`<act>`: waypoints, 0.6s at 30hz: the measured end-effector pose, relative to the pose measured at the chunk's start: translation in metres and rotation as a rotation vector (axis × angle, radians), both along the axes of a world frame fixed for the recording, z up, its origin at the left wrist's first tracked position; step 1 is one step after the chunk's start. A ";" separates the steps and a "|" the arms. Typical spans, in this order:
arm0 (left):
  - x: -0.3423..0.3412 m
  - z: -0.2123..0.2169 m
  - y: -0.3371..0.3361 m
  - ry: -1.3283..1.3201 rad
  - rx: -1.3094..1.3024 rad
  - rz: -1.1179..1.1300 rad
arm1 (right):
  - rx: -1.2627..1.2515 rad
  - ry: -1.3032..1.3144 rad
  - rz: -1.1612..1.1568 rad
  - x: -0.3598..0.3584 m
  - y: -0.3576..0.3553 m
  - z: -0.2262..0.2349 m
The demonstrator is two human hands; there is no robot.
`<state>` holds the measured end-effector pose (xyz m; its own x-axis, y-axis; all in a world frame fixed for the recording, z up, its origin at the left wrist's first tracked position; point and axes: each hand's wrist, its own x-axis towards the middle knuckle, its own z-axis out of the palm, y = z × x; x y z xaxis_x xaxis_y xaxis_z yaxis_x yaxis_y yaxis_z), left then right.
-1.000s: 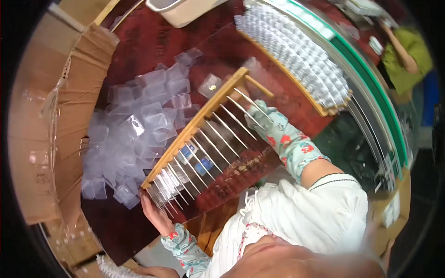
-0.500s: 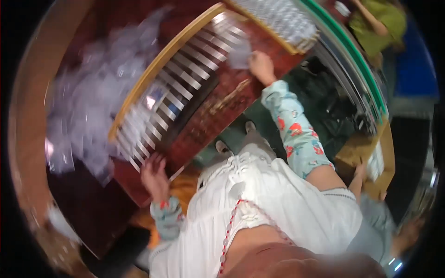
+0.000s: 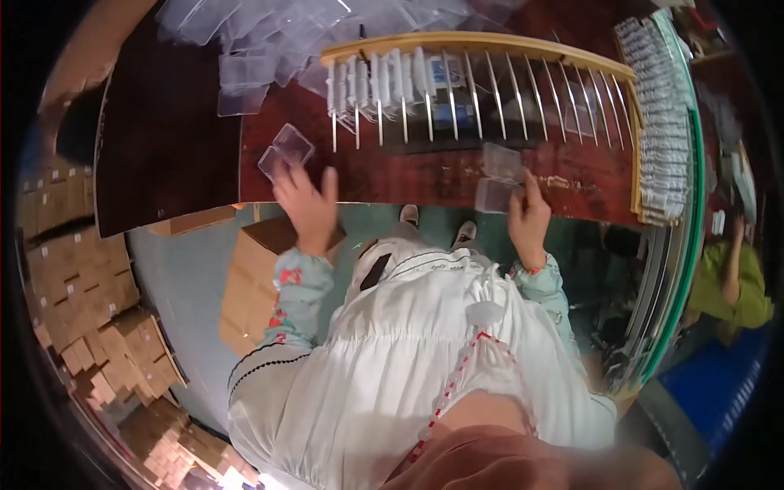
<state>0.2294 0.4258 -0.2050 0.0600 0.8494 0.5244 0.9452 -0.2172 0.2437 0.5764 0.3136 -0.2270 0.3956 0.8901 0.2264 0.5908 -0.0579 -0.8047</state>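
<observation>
My left hand (image 3: 307, 208) is over the front of the dark red table, thumb apart and fingers stretched out. Its fingertips overlap the lower edge of an opened clear plastic case (image 3: 295, 144). At the right, my right hand (image 3: 529, 219) pinches the side edge of another opened clear case (image 3: 501, 163), its index finger pointing forward. Just beyond both hands stands a wooden rack (image 3: 482, 38) with a row of thin metal rods. White bundles (image 3: 384, 82) hang on the rods at its left end; the rods farther right are mostly bare.
Loose clear cases (image 3: 245, 69) are heaped behind the rack. A second rack packed with white bundles (image 3: 661, 122) stands at the right, beside a green-edged strip (image 3: 694, 204). An open carton (image 3: 249, 278) sits on the floor, stacked cartons (image 3: 82, 278) at far left. Another person (image 3: 727, 286) is at right.
The view has turned, so the rack now lies across the top. My right hand has drawn back from the far right with the clear case. My left hand has reached an opened case.
</observation>
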 end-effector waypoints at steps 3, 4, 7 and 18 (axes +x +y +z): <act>-0.056 -0.034 0.034 0.300 -0.185 0.179 | -0.004 0.066 0.191 -0.041 0.027 0.000; -0.061 -0.031 0.039 0.358 -0.099 0.215 | 0.002 0.115 0.295 -0.056 0.032 0.001; -0.014 0.007 0.008 -0.266 -0.110 0.005 | 0.007 0.106 0.363 -0.088 0.053 0.011; 0.011 0.012 -0.042 -0.789 -1.516 -0.788 | 0.489 -0.365 -0.039 -0.098 0.148 0.034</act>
<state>0.2406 0.3834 -0.1932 0.7674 0.4602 -0.4464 0.3392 0.2995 0.8918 0.4783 0.4617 -0.1934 0.2453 0.6355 0.7321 0.8385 0.2400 -0.4892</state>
